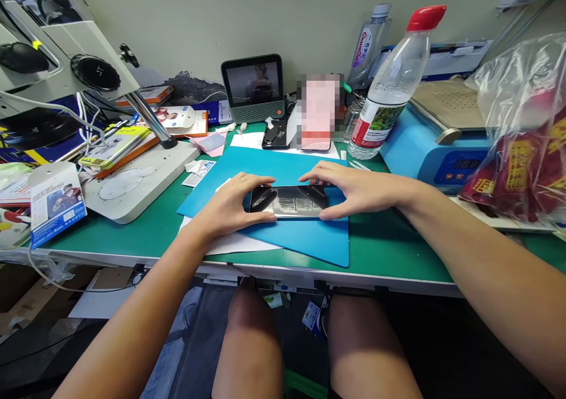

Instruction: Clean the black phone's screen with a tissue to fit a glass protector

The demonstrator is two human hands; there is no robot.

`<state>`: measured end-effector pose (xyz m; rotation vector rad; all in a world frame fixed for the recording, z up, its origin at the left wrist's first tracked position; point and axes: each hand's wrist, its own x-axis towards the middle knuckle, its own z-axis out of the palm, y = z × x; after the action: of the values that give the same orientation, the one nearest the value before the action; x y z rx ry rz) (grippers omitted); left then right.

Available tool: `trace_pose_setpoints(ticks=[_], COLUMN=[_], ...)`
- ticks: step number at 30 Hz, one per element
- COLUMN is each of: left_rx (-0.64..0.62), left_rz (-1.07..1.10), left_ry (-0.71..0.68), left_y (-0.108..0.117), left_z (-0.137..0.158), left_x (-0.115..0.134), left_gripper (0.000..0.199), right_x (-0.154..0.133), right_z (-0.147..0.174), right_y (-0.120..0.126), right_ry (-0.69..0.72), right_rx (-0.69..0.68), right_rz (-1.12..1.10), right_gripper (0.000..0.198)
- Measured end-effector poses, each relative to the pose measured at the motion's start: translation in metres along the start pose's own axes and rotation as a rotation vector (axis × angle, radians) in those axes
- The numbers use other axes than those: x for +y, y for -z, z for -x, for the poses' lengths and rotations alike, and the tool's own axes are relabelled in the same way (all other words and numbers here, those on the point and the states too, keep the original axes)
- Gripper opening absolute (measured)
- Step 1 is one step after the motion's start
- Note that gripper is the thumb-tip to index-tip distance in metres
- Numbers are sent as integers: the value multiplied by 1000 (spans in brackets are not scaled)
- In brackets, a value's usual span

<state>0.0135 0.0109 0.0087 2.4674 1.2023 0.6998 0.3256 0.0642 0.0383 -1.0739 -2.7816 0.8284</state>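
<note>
A smartphone (292, 201) with a dark, glossy screen lies sideways on a blue mat (309, 243), and the screen mirrors light and fingers. Around its left end curves my left hand (236, 201), thumb along the near edge and fingers at the far edge. My right hand (349, 188) grips the right end the same way, thumb at the near corner. Both hands touch the phone's edges. White paper (241, 244) pokes out from under the mat.
A microscope stand (145, 175) is on the left. Behind the mat are a smart display (254, 86), a black phone (276, 134) and a pink-screened phone (318, 110). A red-capped bottle (384, 92), a blue heating device (424, 139) and a plastic bag (522, 151) stand right.
</note>
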Motion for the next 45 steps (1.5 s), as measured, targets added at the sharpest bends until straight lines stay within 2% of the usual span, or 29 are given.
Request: trace_pose_setpoints(ticks=[8,14,20,26,30,37,45], left_rx=[-6,-26,-17,-2,3,4,18], left_rz=[-18,-39,-40,-29,-25,-11,11], left_ry=[-5,-10,1,1,0,24,37], left_y=[2,6,5,4,4,3,3], left_z=[1,2,3,3,3,5,4], left_x=[2,8,6,3,3,3,0], left_gripper=[58,51,56,55,54,53,57], right_x=[0,0,0,3,5,9,9], right_z=[2,1,-3,-4,-5,-6,-7], right_y=[1,1,-2,-2,-3,-3,-3], right_ry=[-12,2,17,95,121,24,20], right_rx=[14,41,122,200,209,197,204], right_rz=[0,9,-26,-60,-17,-40,-36], right_gripper=[93,100,91,89,84,86,88])
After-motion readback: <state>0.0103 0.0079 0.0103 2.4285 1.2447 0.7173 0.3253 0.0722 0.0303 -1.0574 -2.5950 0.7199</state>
